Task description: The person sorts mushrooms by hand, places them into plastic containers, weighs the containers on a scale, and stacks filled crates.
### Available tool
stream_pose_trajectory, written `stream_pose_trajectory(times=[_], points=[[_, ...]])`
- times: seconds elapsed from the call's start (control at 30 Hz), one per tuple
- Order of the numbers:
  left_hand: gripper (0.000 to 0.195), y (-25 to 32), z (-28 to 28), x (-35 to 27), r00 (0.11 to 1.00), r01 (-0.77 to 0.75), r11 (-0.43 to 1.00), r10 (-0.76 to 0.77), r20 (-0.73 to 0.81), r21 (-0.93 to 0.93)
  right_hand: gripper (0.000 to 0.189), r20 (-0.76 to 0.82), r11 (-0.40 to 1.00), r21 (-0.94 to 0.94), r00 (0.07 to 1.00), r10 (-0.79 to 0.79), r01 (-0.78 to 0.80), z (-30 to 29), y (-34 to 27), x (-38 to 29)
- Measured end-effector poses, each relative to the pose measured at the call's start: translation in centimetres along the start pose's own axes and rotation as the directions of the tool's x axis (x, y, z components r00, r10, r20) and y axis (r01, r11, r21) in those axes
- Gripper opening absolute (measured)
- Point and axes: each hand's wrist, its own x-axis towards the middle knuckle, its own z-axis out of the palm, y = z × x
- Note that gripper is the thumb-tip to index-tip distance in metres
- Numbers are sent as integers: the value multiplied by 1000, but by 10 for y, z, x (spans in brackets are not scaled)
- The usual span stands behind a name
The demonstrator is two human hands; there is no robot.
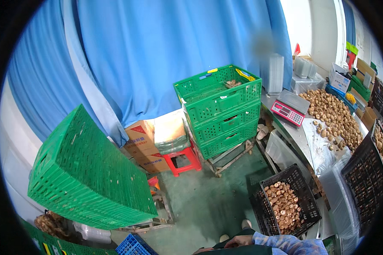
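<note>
At the bottom edge, my right hand (pixel 241 241) lies against my dark green apron, below a blue checked sleeve (pixel 274 242). Only a sliver of my left hand (pixel 204 250) shows beside it, the rest cut off by the frame. Whether either hand's fingers hold anything cannot be made out. Closest to my right hand is a black plastic crate (pixel 306 199), tilted, with many brown mushrooms (pixel 282 205) in it. My shoes (pixel 246 224) stand on the green floor to the left of that crate.
Stacked green crates (pixel 225 110) stand on a metal frame ahead; the top one holds a few mushrooms (pixel 232 83). Folded green crates (pixel 92 178) rise at left, near a red stool (pixel 183 161). On the right-hand table sit a scale (pixel 289 113) and a mushroom heap (pixel 335 114).
</note>
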Motion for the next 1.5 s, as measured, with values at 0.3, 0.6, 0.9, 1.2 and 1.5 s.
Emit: stream_pose_trajectory(times=[0.3,0.6,0.9,1.2,1.5], points=[[41,15,-74,53,999,23,996,-26,-28,-89,51,-114,982,-160,990,84,-102,-103,-76,4],[48,115,-137,148,984,-127,984,109,-142,-125,40,-217,871,-490,973,-84,-34,-227,-175,-19],[34,150,-210,223,960,-253,963,262,-102,89,36,-345,940,-331,916,-206,86,-295,-193,-27],[43,197,-337,241,938,45,989,-90,335,138,39,-574,907,-401,807,-141,-127,-309,-245,-3],[35,204,-388,259,941,-134,906,-11,339,401,40,-672,873,-481,674,-306,-83,-318,-247,29]])
